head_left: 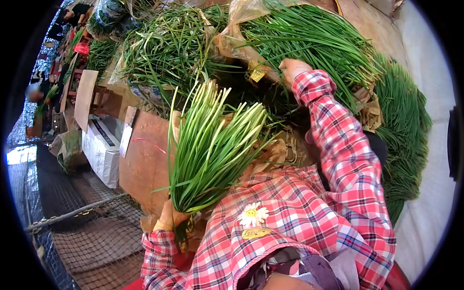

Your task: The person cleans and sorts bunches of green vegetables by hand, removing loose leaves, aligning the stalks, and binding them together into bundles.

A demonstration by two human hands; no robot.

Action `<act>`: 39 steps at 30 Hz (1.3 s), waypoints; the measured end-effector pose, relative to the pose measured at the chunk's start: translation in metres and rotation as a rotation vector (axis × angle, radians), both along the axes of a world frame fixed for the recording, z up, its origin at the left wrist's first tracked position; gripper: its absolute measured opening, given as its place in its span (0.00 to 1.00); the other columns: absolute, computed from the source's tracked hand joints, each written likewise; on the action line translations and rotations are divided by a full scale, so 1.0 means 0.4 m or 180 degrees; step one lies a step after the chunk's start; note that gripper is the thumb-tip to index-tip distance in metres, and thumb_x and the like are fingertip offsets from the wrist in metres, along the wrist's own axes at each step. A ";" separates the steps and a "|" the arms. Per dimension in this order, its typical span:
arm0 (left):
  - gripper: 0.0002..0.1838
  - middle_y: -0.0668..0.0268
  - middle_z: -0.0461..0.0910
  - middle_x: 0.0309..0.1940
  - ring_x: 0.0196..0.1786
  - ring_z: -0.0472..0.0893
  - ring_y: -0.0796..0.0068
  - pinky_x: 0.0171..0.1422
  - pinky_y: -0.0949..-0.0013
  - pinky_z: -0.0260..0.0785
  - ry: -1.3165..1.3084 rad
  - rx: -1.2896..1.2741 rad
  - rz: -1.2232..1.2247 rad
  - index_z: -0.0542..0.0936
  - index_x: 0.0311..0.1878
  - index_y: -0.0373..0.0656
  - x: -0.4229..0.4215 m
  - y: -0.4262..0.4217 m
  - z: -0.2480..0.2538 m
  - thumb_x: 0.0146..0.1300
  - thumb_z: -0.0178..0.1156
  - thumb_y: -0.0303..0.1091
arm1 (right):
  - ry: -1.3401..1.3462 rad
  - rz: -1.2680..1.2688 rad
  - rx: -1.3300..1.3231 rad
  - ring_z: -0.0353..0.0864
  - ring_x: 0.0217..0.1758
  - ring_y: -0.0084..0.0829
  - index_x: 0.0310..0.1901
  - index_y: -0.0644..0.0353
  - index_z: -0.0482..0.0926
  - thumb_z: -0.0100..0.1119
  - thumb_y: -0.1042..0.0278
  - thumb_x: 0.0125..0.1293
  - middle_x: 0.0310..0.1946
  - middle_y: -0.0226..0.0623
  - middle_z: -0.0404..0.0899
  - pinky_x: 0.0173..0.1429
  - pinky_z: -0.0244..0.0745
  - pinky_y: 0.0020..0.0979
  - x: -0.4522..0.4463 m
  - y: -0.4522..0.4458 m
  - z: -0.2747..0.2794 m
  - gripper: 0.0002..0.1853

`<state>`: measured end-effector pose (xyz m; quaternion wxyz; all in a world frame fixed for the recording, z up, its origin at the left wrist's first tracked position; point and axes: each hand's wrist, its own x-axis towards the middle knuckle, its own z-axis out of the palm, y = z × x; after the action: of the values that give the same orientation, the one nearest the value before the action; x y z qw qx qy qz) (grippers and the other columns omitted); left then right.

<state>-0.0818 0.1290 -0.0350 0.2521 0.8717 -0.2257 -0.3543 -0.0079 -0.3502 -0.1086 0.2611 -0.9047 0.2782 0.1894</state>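
Our left hand (172,216) gripped a bunch of greens (208,154), pale ends pointing forward; our curled right hand (294,71), its hold unclear, lay rightward, beside the pile (319,43).

The shirt (302,200) is plaid: red and pink crossed with white and navy. Its daisy (253,213) has white petals and a yellow centre. The bunch (212,150) runs from deep green to whitish stalks; the heap (309,43) is green with paler ends. Board (150,157), reddish brown; tag (256,73), yellow; box (104,154), white with a black band; net (96,251), dark, grid-patterned.
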 end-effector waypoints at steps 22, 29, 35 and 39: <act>0.19 0.63 0.80 0.45 0.47 0.78 0.73 0.51 0.71 0.70 0.1308 -0.0648 0.1088 0.75 0.50 0.36 -0.013 0.005 -0.017 0.54 0.63 0.29 | -0.0698 0.1052 -0.0159 0.78 0.49 0.40 0.54 0.54 0.75 0.54 0.51 0.59 0.46 0.44 0.79 0.54 0.70 0.36 0.083 0.058 0.037 0.23; 0.15 0.62 0.79 0.45 0.49 0.77 0.66 0.52 0.72 0.69 0.0275 0.0329 -0.0139 0.76 0.50 0.43 -0.002 -0.025 0.033 0.60 0.57 0.36 | -0.0145 0.1660 0.0871 0.78 0.46 0.41 0.42 0.54 0.82 0.60 0.46 0.51 0.42 0.43 0.80 0.54 0.70 0.35 0.107 0.309 0.058 0.23; 0.19 0.55 0.79 0.43 0.47 0.78 0.58 0.50 0.67 0.70 0.0169 0.0056 -0.0117 0.76 0.50 0.42 -0.018 0.042 -0.027 0.56 0.61 0.37 | -0.0664 0.0134 0.0855 0.78 0.46 0.39 0.43 0.59 0.80 0.54 0.52 0.59 0.43 0.45 0.79 0.54 0.69 0.35 0.154 0.123 -0.046 0.19; 0.21 0.52 0.80 0.40 0.45 0.79 0.54 0.48 0.65 0.71 0.0340 0.0067 0.0359 0.74 0.50 0.41 -0.026 0.036 -0.010 0.52 0.63 0.36 | 0.0044 0.0995 -0.0925 0.79 0.47 0.35 0.55 0.51 0.73 0.52 0.50 0.62 0.45 0.41 0.79 0.52 0.72 0.34 0.134 0.089 0.080 0.23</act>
<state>-0.0923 0.1432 -0.0390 0.2742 0.8655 -0.1588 -0.3879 0.0457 -0.3148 -0.0764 0.0934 -0.9637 0.1608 0.1917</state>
